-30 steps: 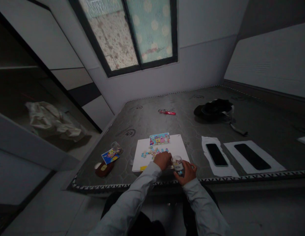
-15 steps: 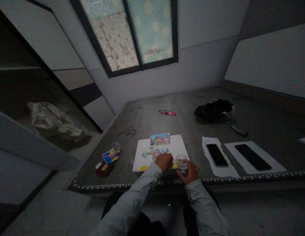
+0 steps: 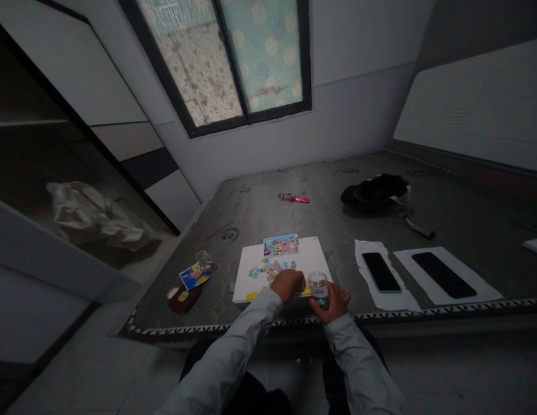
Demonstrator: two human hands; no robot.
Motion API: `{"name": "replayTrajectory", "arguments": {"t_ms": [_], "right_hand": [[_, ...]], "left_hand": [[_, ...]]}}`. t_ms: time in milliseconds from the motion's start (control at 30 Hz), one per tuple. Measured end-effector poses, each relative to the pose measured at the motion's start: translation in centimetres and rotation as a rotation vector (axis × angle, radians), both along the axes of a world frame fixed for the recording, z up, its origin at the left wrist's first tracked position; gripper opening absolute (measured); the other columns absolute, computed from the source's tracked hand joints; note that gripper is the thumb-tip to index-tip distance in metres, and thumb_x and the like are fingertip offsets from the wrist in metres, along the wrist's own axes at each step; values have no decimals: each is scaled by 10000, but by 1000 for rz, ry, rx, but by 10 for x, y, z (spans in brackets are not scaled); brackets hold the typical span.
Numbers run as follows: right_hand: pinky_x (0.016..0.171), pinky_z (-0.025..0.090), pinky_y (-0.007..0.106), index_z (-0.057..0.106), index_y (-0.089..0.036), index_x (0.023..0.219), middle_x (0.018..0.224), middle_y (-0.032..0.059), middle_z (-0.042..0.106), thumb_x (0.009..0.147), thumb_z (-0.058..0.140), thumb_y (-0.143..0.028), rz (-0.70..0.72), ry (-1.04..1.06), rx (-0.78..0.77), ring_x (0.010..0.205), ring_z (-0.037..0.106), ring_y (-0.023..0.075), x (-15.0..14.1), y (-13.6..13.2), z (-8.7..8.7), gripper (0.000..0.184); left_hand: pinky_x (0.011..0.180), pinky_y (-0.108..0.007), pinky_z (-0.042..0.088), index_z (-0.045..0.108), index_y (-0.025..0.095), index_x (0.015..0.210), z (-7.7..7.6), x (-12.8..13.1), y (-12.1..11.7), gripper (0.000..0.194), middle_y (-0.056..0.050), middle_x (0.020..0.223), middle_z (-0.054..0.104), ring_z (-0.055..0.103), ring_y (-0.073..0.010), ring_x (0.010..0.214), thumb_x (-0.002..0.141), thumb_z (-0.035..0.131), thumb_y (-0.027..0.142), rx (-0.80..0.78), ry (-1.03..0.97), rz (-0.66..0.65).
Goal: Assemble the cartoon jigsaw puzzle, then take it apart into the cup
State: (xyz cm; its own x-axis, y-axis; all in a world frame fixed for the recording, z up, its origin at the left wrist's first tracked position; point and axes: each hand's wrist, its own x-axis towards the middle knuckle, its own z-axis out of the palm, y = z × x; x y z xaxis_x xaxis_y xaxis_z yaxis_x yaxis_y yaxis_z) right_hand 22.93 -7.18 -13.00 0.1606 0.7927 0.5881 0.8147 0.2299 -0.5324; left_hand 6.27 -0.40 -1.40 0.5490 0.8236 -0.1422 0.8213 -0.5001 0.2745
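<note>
My right hand [image 3: 334,304] is wrapped round a small clear jar [image 3: 319,283] with a pale label. Small blue pieces show in the bottom of the jar. Just left of the jar, my left hand [image 3: 288,285] is curled over the near part of a white board [image 3: 314,249]; its fingertips are hidden, so I cannot see what they hold. Beyond that hand, colourful jigsaw pieces [image 3: 270,267] lie loosely grouped on the board. A cartoon picture card [image 3: 281,245] rests at the board's far edge.
To the left are a blue picture card [image 3: 194,276], a clear container [image 3: 206,261] and a brown pouch [image 3: 184,299]. Two phones [image 3: 381,272] lie on white sheets at the right. Farther back are a dark cap [image 3: 375,193] and a red item [image 3: 295,199].
My right hand and the jar have shifted slightly right, opening a small gap from my left hand. My left hand stays curled in nearly the same place.
</note>
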Motion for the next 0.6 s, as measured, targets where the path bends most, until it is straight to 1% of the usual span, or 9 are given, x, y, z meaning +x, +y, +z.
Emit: {"name": "replayTrajectory", "arguments": {"t_ms": [67, 133, 200, 300, 400, 500, 600], "right_hand": [[896, 345, 462, 495, -185, 1107, 1004, 103, 635, 763, 514, -571, 17, -27, -5, 944, 608, 282, -2, 0, 0, 517], [907, 336, 467, 498, -185, 1113, 1011, 108, 635, 756, 522, -569, 23, -45, -2, 953, 605, 282, -3, 0, -2, 524], [923, 326, 470, 497, -185, 1128, 1031, 113, 636, 747, 536, -565, 32, -57, 10, 974, 603, 283, -2, 2, -6, 540], [920, 324, 461, 495, -182, 1141, 1034, 110, 646, 733, 569, -573, 63, -102, 52, 971, 609, 279, 2, 6, -13, 570], [893, 333, 443, 497, -178, 1141, 1005, 100, 657, 729, 594, -571, 80, -137, 83, 944, 615, 271, 4, 7, -14, 578], [901, 331, 443, 509, -183, 1116, 993, 90, 656, 733, 575, -541, 49, -99, 58, 954, 605, 276, 1, 4, -7, 527], [908, 329, 444, 514, -183, 1099, 987, 87, 652, 738, 555, -520, 38, -63, 41, 954, 596, 279, -3, 0, 2, 495]], "left_hand": [[796, -266, 469, 661, 212, 985, -1, 0, 1, 170, -33, 891, 711, 662, -183, 890, 820, 620, 218, 0, -17, -13], [813, -263, 467, 614, 222, 1099, -2, 1, 2, 265, -28, 938, 717, 661, -179, 924, 834, 609, 215, 4, -46, -28], [835, -273, 468, 590, 225, 1147, -3, 4, 3, 296, -42, 1005, 715, 657, -190, 973, 851, 589, 227, 0, -52, -27], [856, -293, 472, 625, 204, 1082, -3, 10, 4, 238, -78, 1059, 704, 649, -218, 1020, 852, 565, 225, -18, -18, 7], [826, -301, 482, 644, 164, 1013, 0, 16, 5, 204, -112, 1013, 702, 657, -236, 981, 833, 560, 207, -27, -7, 40], [806, -299, 482, 641, 143, 998, 2, 18, 4, 202, -137, 1036, 681, 652, -239, 966, 819, 564, 195, -17, -23, 68], [813, -291, 474, 639, 156, 997, 2, 16, 1, 207, -121, 1043, 679, 644, -228, 971, 798, 582, 175, -12, -66, 69]]}}
